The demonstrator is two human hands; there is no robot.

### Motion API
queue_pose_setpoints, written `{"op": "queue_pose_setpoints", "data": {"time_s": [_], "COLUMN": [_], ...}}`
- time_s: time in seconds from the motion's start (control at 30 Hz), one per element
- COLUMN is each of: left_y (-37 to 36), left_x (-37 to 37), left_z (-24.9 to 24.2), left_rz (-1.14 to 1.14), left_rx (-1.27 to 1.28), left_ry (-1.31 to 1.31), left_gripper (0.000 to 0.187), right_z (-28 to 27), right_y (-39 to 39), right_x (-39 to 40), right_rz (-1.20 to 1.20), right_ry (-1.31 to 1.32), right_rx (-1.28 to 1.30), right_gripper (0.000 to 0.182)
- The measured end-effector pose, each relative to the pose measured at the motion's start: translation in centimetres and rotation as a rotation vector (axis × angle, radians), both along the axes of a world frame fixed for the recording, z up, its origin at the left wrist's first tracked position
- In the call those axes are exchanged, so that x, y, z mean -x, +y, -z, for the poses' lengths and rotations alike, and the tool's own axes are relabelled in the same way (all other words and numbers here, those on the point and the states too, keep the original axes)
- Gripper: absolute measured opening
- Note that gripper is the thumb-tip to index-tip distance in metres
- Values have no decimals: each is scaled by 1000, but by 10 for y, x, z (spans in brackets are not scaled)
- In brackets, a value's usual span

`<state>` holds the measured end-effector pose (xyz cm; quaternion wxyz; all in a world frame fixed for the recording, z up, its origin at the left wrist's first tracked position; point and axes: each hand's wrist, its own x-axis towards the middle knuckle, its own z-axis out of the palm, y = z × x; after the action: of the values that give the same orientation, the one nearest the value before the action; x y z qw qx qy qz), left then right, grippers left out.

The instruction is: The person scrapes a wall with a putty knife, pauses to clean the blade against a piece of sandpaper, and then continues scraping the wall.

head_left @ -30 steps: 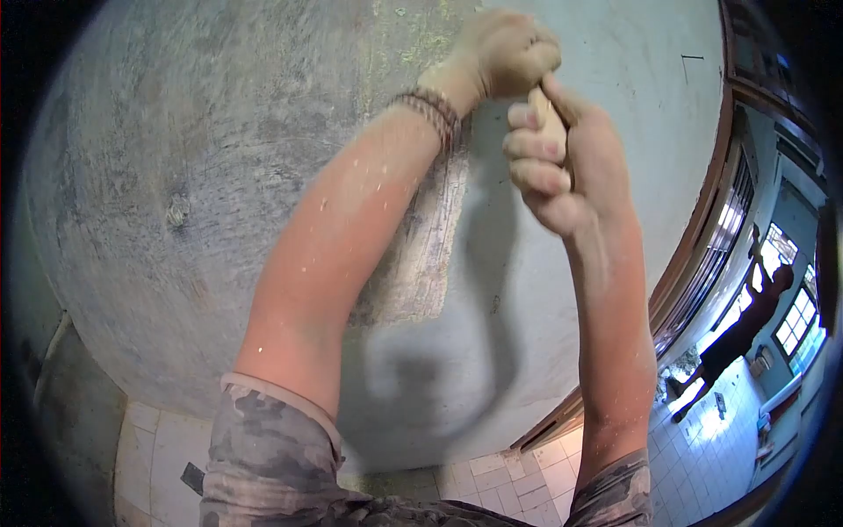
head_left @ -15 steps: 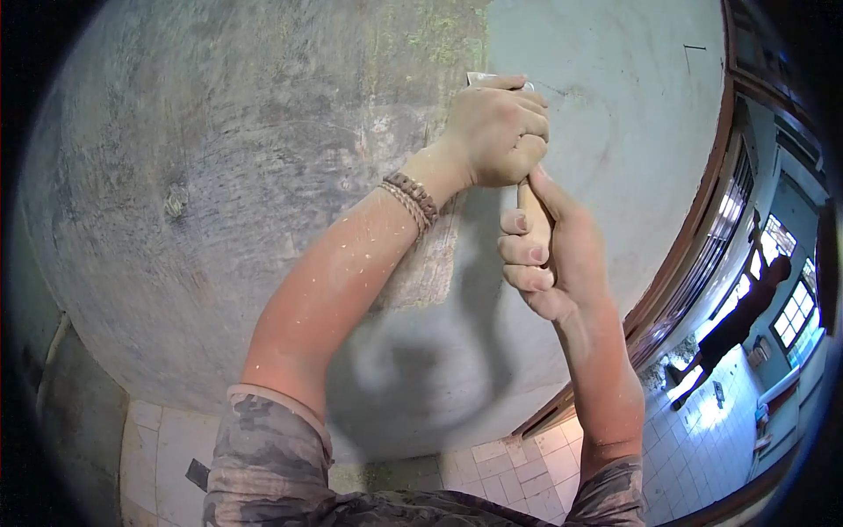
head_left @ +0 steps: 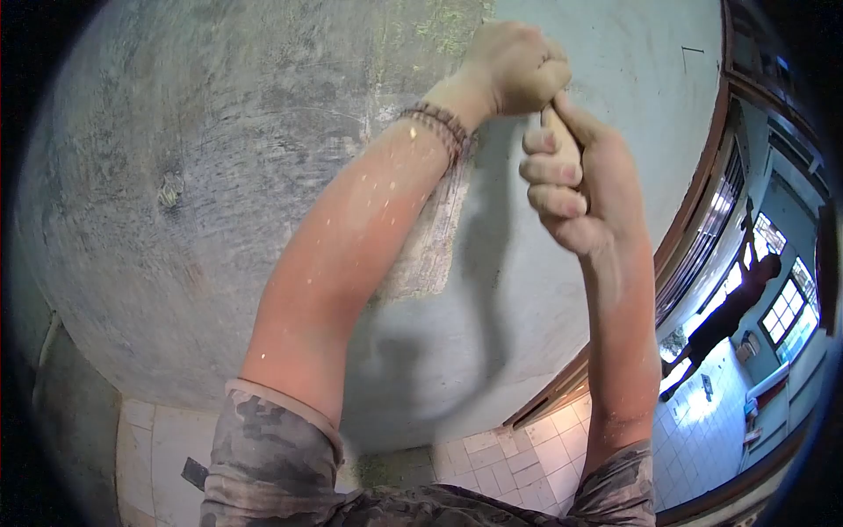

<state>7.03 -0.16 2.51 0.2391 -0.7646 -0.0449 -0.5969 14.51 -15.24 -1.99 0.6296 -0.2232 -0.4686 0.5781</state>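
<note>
Both of my hands are closed on one scraper (head_left: 565,147), held up against the wall (head_left: 290,132). My left hand (head_left: 525,70), below a braided wristband, grips its upper part and hides the blade. Lower down, my right hand (head_left: 593,180) wraps the pale wooden handle, with the thumb pointing up along it. Bare, rough grey plaster covers the wall left of the hands, while pale green paint (head_left: 645,114) remains on the right. Small light flakes dot my left forearm.
A brown door frame (head_left: 707,167) borders the wall at right. Beyond it, another person (head_left: 733,307) stands with raised arms near bright windows. Tiled floor (head_left: 500,465) lies below, with a small dark flat piece (head_left: 195,473) at left. A bent wire or nail (head_left: 693,49) juts from the painted wall.
My two hands have moved up and slightly right with the scraper. Its metal blade, showing above my left hand earlier, is now out of sight.
</note>
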Motion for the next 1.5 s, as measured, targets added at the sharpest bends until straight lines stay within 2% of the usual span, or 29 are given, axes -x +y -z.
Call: {"op": "queue_pose_setpoints", "data": {"time_s": [0.07, 0.1, 0.17, 0.2, 0.23, 0.3, 0.4, 0.5, 0.53, 0.63, 0.67, 0.7, 0.77, 0.83, 0.9, 0.93, 1.03, 1.07, 1.1, 1.13, 1.17, 1.2, 1.23, 1.3, 1.33, 1.37, 1.43, 1.5], "left_y": [-11, -8, 1, 0, 1, 6, 0, -2, 0, 4, 16, 14, -1, -7, -3, 0, 7, 0, -2, -1, 1, 7, 10, -5, -13, -20, -33, -39], "left_x": [6, 2, -9, -7, -6, -9, 7, 0, 0, 3, 2, 5, 17, 14, 12, 12, 11, 17, 19, 17, 13, 8, 5, 7, 5, 1, 8, 5], "left_z": [-10, 0, 37, 43, 35, 3, -38, 12, 29, 17, -6, -18, -44, -8, 37, 35, 0, -27, -43, -42, -32, -14, 6, 75, 116, 159, 234, 312], "left_rz": [-52, -52, 180, 209, 206, -47, -85, 39, 188, 176, 18, 25, -7, -23, 208, 199, 160, 106, 51, 47, -5, -57, -110, 4, 56, 66, 151, 163], "left_rx": [135, 132, -190, -197, -202, -88, -24, 10, -119, -159, -171, -168, 15, -40, -232, -231, -237, -79, 74, 66, 7, -46, -97, -226, -54, -14, 105, 206], "left_ry": [78, 77, -48, -48, -49, -59, 38, -42, -66, -122, -69, -73, 56, 42, -56, -54, -117, -46, 23, 25, 0, -23, -44, 126, 200, 158, 293, 337], "left_gripper": [18, 18, 16, 17, 17, 16, 16, 15, 15, 15, 17, 17, 16, 18, 19, 19, 20, 19, 18, 18, 15, 13, 11, 9, 12, 13, 13, 10], "right_z": [1, 6, 29, 32, 32, 3, -28, 10, 26, 12, -7, -18, -33, -7, 34, 40, -1, -19, -23, -28, -28, -12, 17, 94, 134, 180, 251, 310], "right_y": [-6, -10, -16, -17, -17, -11, 0, -13, -16, -14, -7, -4, 1, -4, -18, -16, -9, 3, 8, 12, 14, 10, 7, 7, 2, -1, -17, -34], "right_x": [-2, -1, -3, -3, -2, -5, -7, -1, 0, 3, 2, 2, 5, 1, 7, 8, 5, -3, -5, -7, -9, -5, -6, -11, -10, -25, -27, -20], "right_rz": [5, 11, 75, 56, 37, 55, -77, 33, 21, 45, 40, 48, -22, -104, -25, -24, 58, -47, -53, -96, -138, -27, 14, 108, 111, -83, -85, 131], "right_ry": [3, 18, -23, -30, -34, -30, -3, -12, -65, -64, -54, -56, -25, -6, -48, -40, -53, -58, -54, -52, -49, -37, -42, -31, 32, 15, 100, 30], "right_rx": [45, 91, 107, 113, 116, 134, 30, 119, 162, 146, 134, 138, -22, 24, 156, 175, 101, 50, 46, 6, -30, 18, 59, 181, 221, 298, 378, 498], "right_gripper": [18, 18, 17, 17, 18, 16, 22, 24, 23, 23, 22, 22, 21, 21, 22, 22, 22, 22, 22, 23, 24, 22, 22, 23, 30, 35, 35, 33]}}
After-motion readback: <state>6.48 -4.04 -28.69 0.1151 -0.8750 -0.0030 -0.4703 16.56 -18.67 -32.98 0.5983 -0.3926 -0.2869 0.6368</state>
